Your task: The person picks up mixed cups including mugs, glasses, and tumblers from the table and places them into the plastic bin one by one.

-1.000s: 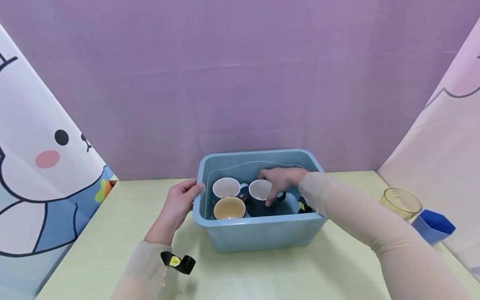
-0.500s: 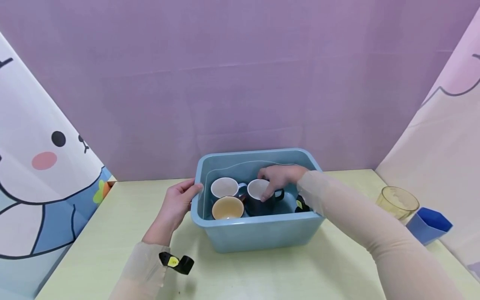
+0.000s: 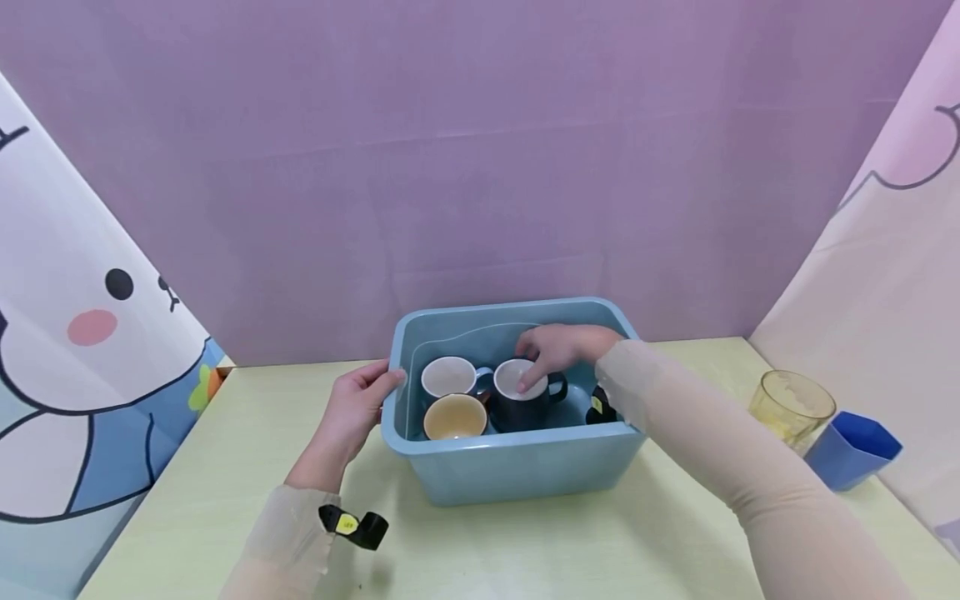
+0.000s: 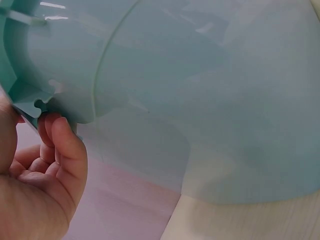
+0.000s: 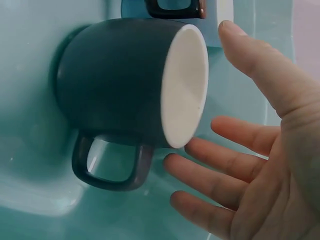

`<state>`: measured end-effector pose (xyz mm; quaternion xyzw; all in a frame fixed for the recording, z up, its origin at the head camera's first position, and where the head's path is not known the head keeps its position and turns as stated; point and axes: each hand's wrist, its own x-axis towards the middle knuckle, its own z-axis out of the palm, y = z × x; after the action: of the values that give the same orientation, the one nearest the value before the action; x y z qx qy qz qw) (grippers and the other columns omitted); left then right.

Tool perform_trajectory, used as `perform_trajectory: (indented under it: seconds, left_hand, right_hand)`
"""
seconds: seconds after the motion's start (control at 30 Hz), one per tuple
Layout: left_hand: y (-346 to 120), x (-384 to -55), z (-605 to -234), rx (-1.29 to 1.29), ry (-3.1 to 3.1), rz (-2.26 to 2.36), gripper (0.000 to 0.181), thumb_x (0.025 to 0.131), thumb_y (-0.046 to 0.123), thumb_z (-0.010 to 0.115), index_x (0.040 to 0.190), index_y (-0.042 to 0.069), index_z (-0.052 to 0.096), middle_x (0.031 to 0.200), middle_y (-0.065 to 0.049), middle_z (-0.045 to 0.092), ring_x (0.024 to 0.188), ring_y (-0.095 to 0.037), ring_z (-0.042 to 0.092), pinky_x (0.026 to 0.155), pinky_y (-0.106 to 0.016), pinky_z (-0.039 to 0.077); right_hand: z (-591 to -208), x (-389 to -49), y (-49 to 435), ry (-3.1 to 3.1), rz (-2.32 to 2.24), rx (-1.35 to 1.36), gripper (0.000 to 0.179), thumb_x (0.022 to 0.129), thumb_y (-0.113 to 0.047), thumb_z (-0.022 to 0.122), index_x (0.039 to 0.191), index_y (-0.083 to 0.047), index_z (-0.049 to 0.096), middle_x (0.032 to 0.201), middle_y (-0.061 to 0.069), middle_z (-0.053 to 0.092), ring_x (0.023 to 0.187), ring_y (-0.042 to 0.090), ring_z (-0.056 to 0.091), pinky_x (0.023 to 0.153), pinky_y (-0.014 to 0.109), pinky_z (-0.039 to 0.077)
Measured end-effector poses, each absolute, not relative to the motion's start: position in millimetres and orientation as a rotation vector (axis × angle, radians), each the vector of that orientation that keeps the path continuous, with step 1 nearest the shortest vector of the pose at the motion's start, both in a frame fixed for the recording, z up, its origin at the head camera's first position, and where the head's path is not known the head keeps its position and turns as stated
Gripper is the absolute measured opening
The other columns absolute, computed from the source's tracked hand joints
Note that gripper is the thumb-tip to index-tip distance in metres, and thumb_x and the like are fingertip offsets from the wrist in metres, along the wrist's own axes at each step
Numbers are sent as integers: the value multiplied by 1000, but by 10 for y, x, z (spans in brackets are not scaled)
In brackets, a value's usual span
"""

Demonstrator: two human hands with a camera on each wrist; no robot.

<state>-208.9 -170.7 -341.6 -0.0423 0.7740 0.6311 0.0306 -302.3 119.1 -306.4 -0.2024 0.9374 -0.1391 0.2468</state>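
A light blue plastic tub point(image 3: 525, 473) stands on the table. My left hand point(image 3: 356, 408) grips its left rim, thumb on top; in the left wrist view the fingers point(image 4: 70, 145) curl under the rim. Inside the tub sits a dark mug point(image 3: 517, 415) with a white interior, upright, its handle to the right. My right hand point(image 3: 561, 346) is over this mug, fingers spread and holding nothing; the right wrist view has the fingertips right by the white rim. Left of it stand a white-lined mug point(image 3: 450, 377) with a blue handle and a tan-lined cup point(image 3: 455, 417).
A yellowish clear glass point(image 3: 793, 407) and a blue hexagonal cup point(image 3: 853, 450) stand on the table at the right. A purple cloth point(image 3: 480, 167) hangs behind the tub, and printed panels close off both sides.
My right hand has let go of the dark mug and risen slightly, its thumb moving from the mug's outer wall to above the rim. The left hand keeps its hold on the tub.
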Motion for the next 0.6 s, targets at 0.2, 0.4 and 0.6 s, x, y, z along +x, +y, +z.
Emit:
perform_trajectory:
  seconds: [0.2, 0.4, 0.6]
  left_hand:
    - [-1720, -2109, -3429, -114, 2393, 1950, 43, 96, 32, 53, 133, 10, 54, 126, -17, 58, 97, -20, 62, 85, -34, 55]
    - [-1718, -2135, -3453, -99, 2386, 1959, 43, 96, 32, 54, 132, 10, 55, 126, -17, 59, 94, -18, 64, 84, -34, 55]
    - [-1728, -2150, -3463, -107, 2394, 1943, 43, 95, 34, 55, 131, 10, 56, 125, -17, 59, 94, -18, 65, 85, -36, 55]
  right_hand:
    - [-3001, -3020, 1207, 2570, -367, -549, 75, 80, -47, 71, 139, -12, 42, 138, 12, 50, 124, 28, 49, 100, 46, 45]
    - [-2951, -3013, 1248, 2612, -333, -546, 73, 81, -46, 69, 139, -10, 42, 137, 14, 51, 122, 29, 50, 98, 46, 47]
    - [-2888, -2969, 1264, 2676, -313, -562, 71, 83, -46, 68, 138, -9, 44, 136, 15, 51, 121, 29, 51, 99, 47, 46]
